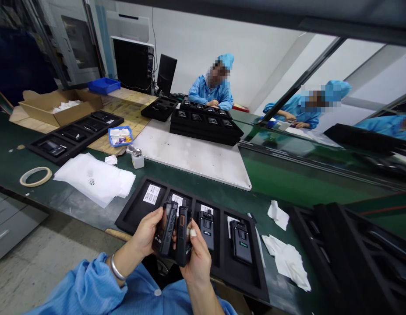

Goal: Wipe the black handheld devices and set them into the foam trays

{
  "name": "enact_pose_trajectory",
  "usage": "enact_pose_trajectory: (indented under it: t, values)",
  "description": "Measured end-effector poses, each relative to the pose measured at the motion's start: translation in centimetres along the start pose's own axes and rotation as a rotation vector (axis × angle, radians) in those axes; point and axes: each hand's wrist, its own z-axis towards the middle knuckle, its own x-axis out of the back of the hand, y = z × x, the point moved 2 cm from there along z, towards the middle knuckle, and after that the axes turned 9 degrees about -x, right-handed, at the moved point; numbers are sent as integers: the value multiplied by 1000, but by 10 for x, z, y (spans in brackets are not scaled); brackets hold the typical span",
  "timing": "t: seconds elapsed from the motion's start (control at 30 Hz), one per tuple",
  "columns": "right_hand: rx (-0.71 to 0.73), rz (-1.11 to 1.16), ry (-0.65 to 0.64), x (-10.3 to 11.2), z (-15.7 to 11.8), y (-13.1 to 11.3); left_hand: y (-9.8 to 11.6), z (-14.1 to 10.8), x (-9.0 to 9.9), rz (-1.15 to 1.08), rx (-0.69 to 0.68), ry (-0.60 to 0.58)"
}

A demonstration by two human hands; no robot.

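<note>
Two black handheld radios are held side by side over the near black tray [132, 215]; the left radio [169, 229] is gripped in the left hand [145, 232], the right radio [182, 234] in the right hand [199, 256], its orange-ringed side button turned up; both hands are closed around the radios, palms inward, and a silver bracelet [116, 267] is worn on the left wrist; two more radios [206, 229] are laid in the tray's right compartments, marked with small light lettering too blurred to be read surely; white labels [151, 194] are printed with illegible rows.
</note>
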Motion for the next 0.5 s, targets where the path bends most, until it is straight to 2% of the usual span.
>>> enact_pose_trajectory:
  t: [0.33, 0.5]
  values:
    - [-7, 17, -15, 6, 1, 3, -4, 0, 1, -27, 27, 33]
    - [-21, 48, -29, 7, 0, 4, -5, -3, 1, -72, 51, 92]
